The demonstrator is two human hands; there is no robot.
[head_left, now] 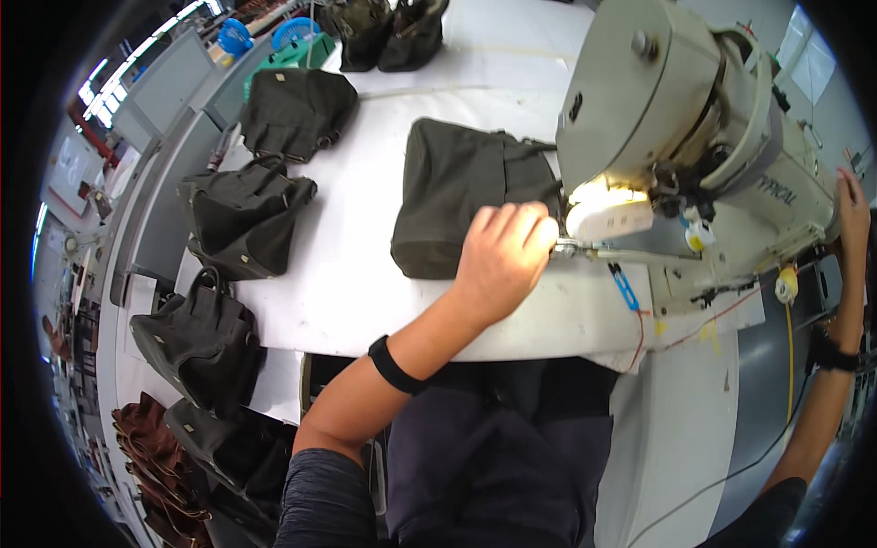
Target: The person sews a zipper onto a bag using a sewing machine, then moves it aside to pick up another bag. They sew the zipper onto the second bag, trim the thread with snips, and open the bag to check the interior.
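A dark olive fabric bag [457,196] lies on the white table, its right edge at the head of a sewing machine [630,119]. My left hand [507,256] is closed with curled fingers on the bag's right edge, close to the needle area and a metal arm [630,253]. What lies under its fingers is hidden. Far to the right, my right hand [854,219] grips the handwheel end of the machine, the wheel itself mostly covered. A lamp glows under the machine head.
More dark bags [242,215] stand along the table's left side, others [393,36] at the far edge. Brown bags [160,457] hang at lower left. A blue-handled tool [625,288] with a red cord lies beside the machine. A yellow thread spool [786,285] sits near its base.
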